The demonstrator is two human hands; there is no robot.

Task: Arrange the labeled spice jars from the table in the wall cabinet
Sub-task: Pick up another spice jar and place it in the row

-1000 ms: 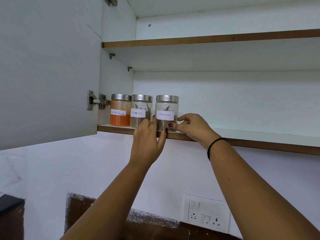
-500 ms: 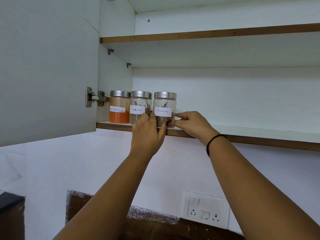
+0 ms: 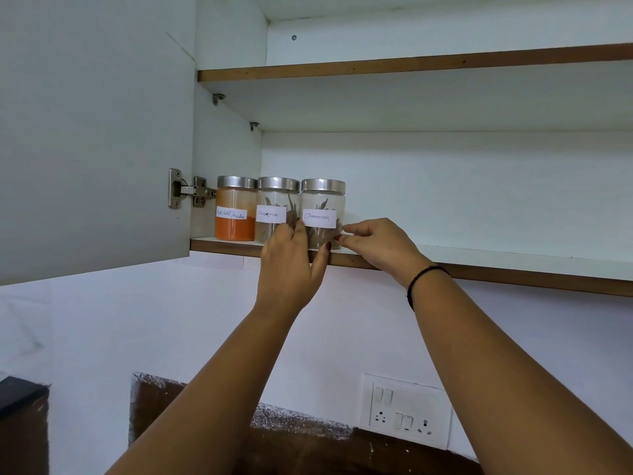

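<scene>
Three steel-lidded glass jars stand in a row at the left end of the wall cabinet's lower shelf (image 3: 479, 257): a red chilli powder jar (image 3: 235, 214), a cinnamon jar (image 3: 274, 204), and a second cinnamon jar (image 3: 323, 207) close against it. My left hand (image 3: 289, 265) holds the base of the second cinnamon jar, with its fingers in the gap between the two cinnamon jars and its thumb on the front. My right hand (image 3: 376, 245) pinches that jar's lower right side with thumb and forefinger. Both hands hide the jar's bottom.
The cabinet door (image 3: 96, 132) stands open at the left on its hinge (image 3: 186, 190). The upper shelf (image 3: 411, 63) is bare, as is the lower shelf to the right of the jars. A switch and socket plate (image 3: 406, 411) is on the wall below.
The second cinnamon jar has slid left between both hands, closing the small gap to the middle jar. Both hands moved left with it.
</scene>
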